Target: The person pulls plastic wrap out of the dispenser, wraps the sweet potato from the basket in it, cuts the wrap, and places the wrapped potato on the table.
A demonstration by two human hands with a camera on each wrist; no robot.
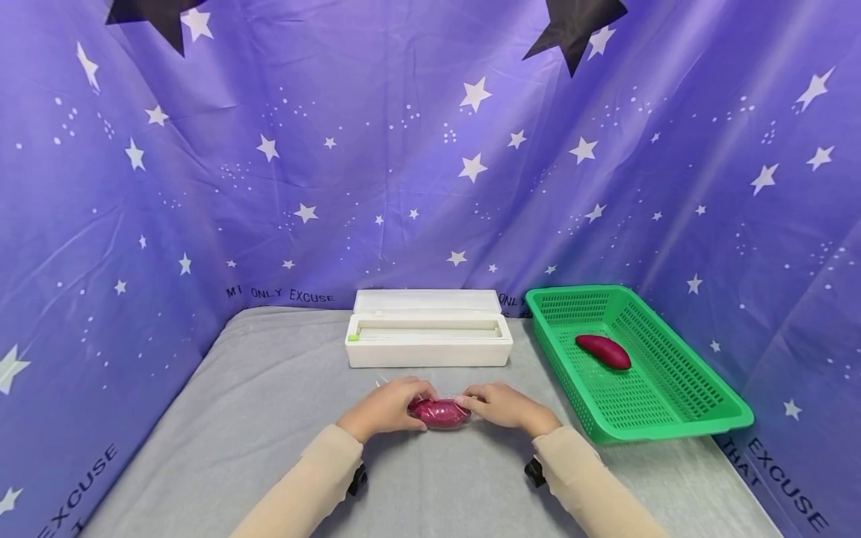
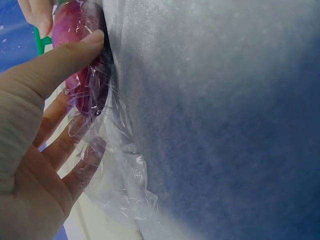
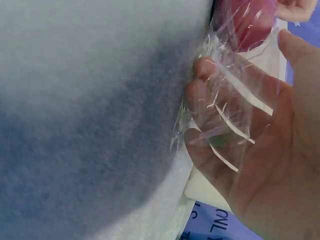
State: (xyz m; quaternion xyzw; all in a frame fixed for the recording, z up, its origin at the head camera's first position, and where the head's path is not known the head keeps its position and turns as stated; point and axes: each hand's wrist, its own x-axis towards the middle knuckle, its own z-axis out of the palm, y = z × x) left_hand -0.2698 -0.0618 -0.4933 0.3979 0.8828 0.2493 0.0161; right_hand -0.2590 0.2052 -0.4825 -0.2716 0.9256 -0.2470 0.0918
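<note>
A purplish-red sweet potato (image 1: pixel 440 413) lies on the grey cloth, wrapped in clear cling film (image 2: pixel 135 175). My left hand (image 1: pixel 392 407) grips its left part, thumb across the near side and fingers behind, as the left wrist view shows. Loose film hangs past that end over the lower fingers. At the other end is my right hand (image 1: pixel 504 406). In the right wrist view its fingers (image 3: pixel 200 95) are spread, slightly bent, behind the trailing film, with the thumb apart from them near the film's edge. The sweet potato's far underside is hidden.
Behind the hands stands a white cling film box (image 1: pixel 430 353) with its lid raised and a roll inside. To the right is a green plastic basket (image 1: pixel 673 433) holding another sweet potato (image 1: pixel 604 351). A purple star-patterned curtain (image 1: pixel 403 149) encloses the table's back and sides.
</note>
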